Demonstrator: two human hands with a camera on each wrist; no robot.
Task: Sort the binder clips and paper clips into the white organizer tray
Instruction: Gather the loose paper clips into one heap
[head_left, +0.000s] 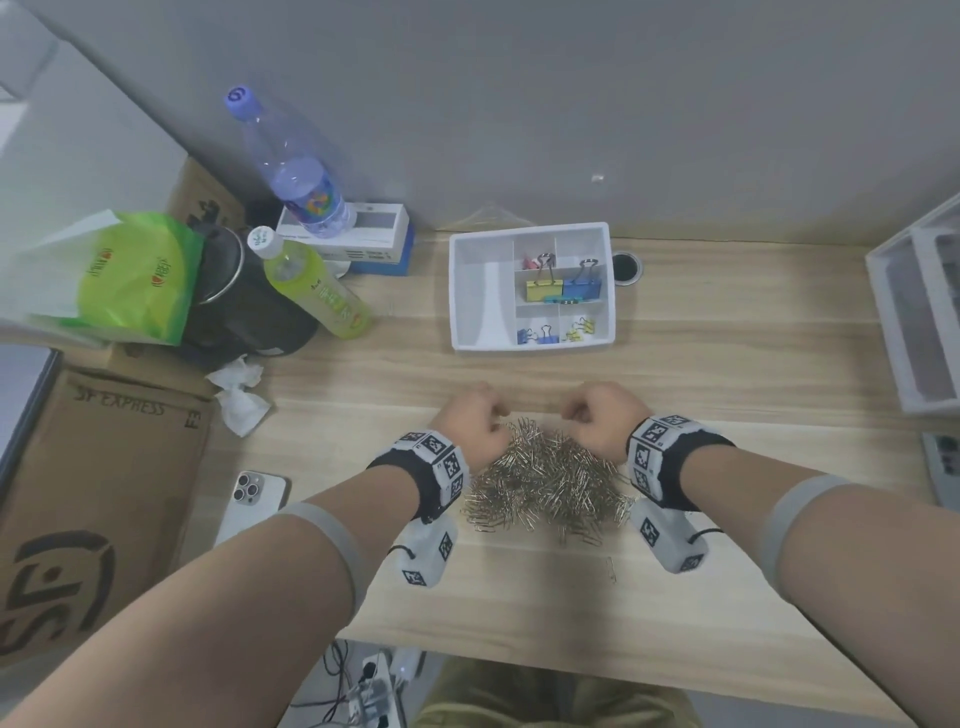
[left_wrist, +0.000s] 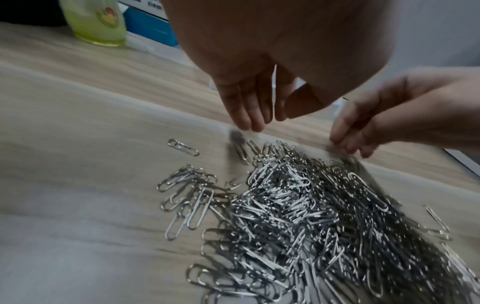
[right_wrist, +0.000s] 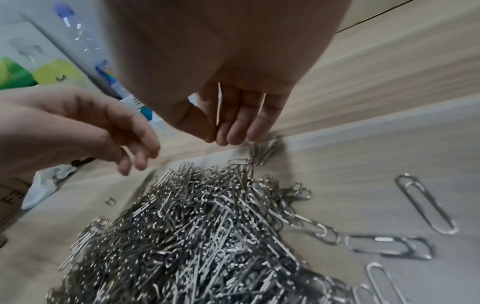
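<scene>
A big heap of silver paper clips (head_left: 545, 483) (left_wrist: 306, 222) (right_wrist: 197, 230) lies on the wooden desk in front of me. My left hand (head_left: 485, 415) (left_wrist: 270, 121) and right hand (head_left: 576, 413) (right_wrist: 217, 139) hover at the heap's far edge. The fingers of both point down and are nearly straight, with each thumb close to its fingertips. My right fingertips (right_wrist: 253, 137) brush the outermost clips; I see no clip pinched in either hand. Beyond them stands the white organizer tray (head_left: 480, 301), holding yellow (head_left: 543, 291) and blue (head_left: 582, 288) binder clips and smaller ones in its right compartments.
Bottles (head_left: 317, 291), a green bag (head_left: 135, 275) and a dark pot crowd the back left. A tissue (head_left: 239, 397), a phone (head_left: 257, 496) and a cardboard box (head_left: 93, 499) lie left. A white drawer unit (head_left: 919, 312) is at the right. One stray clip (head_left: 611, 569) lies near the front.
</scene>
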